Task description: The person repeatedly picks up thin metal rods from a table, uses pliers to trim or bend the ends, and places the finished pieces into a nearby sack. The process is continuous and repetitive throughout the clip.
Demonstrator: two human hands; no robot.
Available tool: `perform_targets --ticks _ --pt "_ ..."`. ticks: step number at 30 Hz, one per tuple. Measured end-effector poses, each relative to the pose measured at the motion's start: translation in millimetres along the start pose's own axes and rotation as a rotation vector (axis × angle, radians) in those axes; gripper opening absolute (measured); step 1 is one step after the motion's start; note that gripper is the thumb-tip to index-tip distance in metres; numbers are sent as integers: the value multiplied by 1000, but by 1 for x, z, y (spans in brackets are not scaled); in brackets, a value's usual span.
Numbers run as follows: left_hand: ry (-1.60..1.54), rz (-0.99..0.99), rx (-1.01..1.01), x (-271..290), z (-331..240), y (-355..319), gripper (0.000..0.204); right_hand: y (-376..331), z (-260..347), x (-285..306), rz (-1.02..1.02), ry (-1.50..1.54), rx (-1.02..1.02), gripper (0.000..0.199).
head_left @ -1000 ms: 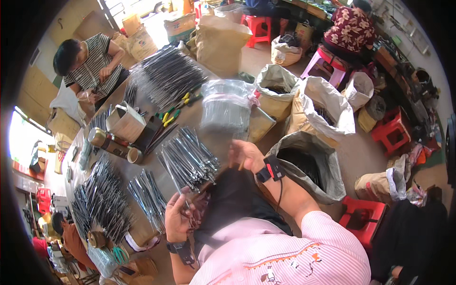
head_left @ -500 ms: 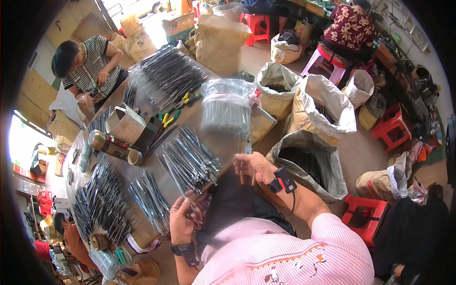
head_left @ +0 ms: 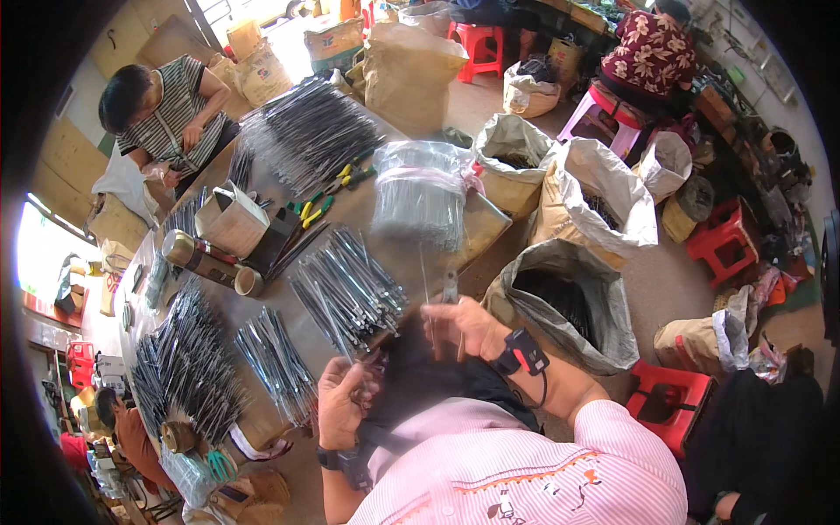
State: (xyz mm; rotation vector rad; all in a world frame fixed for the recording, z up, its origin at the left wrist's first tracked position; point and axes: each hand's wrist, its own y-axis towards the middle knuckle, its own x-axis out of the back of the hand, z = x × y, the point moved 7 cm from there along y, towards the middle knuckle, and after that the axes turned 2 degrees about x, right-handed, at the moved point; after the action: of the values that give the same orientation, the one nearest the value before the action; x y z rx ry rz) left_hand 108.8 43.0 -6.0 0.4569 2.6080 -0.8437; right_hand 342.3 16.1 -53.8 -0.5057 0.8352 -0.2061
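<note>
We held pliers (head_left: 450,287) in our right hand (head_left: 464,325), its jaws on a thin wire (head_left: 425,273) standing over the table (head_left: 350,210) edge, while our left hand (head_left: 343,401) closed on a rod (head_left: 337,325) from the nearest bundle (head_left: 350,289), both kept close to the lap for reach.

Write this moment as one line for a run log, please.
left hand: pinching thin metal rod | right hand: gripping small pliers | ahead: bundles of rods on table | right: open sack
</note>
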Motion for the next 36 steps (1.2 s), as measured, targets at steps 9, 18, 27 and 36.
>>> perform_targets --ticks 9,18,27,36 --pt "-65 110 90 -27 13 -6 26 -36 29 -51 163 -315 257 19" --pt "-77 135 52 -44 15 -6 18 -43 26 -69 109 -403 414 13" --pt "47 139 -141 -41 -1 -5 15 -48 30 -78 84 -514 451 10" --pt "83 112 -179 -38 -6 -4 14 -54 38 -83 49 -553 539 8"
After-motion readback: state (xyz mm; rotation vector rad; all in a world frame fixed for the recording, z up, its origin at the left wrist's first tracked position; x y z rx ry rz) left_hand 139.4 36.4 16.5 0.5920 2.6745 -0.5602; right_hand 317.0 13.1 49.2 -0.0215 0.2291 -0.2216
